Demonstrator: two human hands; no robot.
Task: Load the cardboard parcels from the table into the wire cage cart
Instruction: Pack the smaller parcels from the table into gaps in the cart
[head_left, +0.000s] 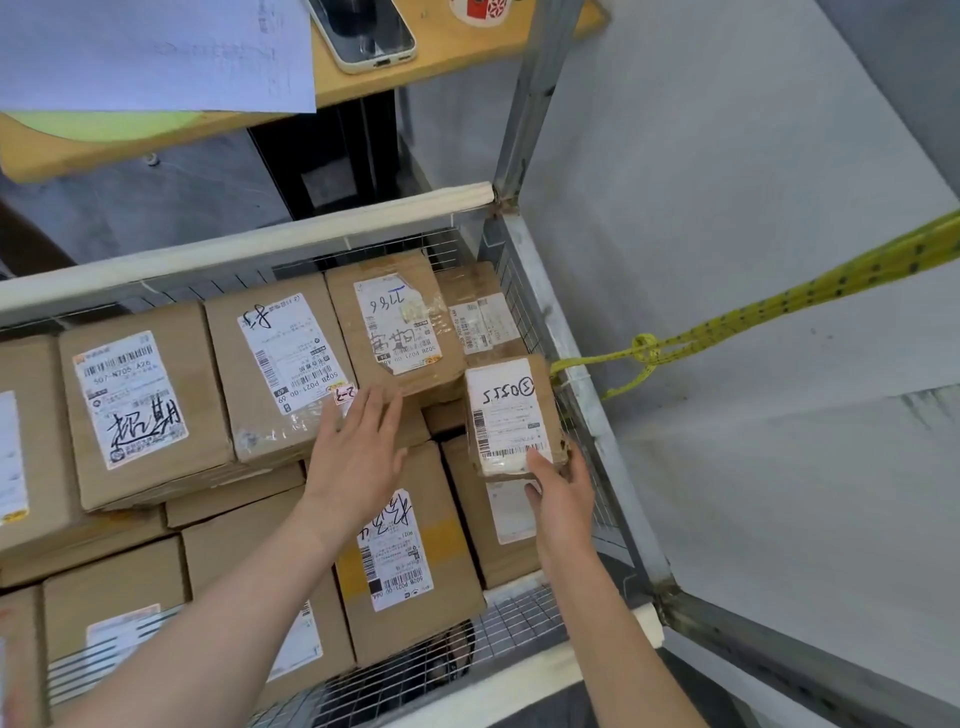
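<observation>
Your right hand (563, 499) grips the near end of the small brown cardboard parcel (506, 410) with the white shipping label, fingers curled round it. The parcel lies close against the right side of the grey wire cage cart (597, 421), towards its far right corner, on top of the labelled brown cardboard boxes (145, 410) already stacked inside. Your left hand (358, 447) is apart from it, fingers straight and spread, lying flat on the boxes near the middle of the cart. The step in hand looks like seating this parcel in the narrow slot along the right edge. Settle its far end first, then ease the near end down so it lies flat rather than propped on the box beneath. Mind the fingers between cardboard and mesh, and draw them out as the parcel settles. Use the flat left hand to steady the neighbouring boxes so nothing shifts. The knotted yellow strap (779, 304) tied to the right rail hangs outside the cart and should not get in the way.
</observation>
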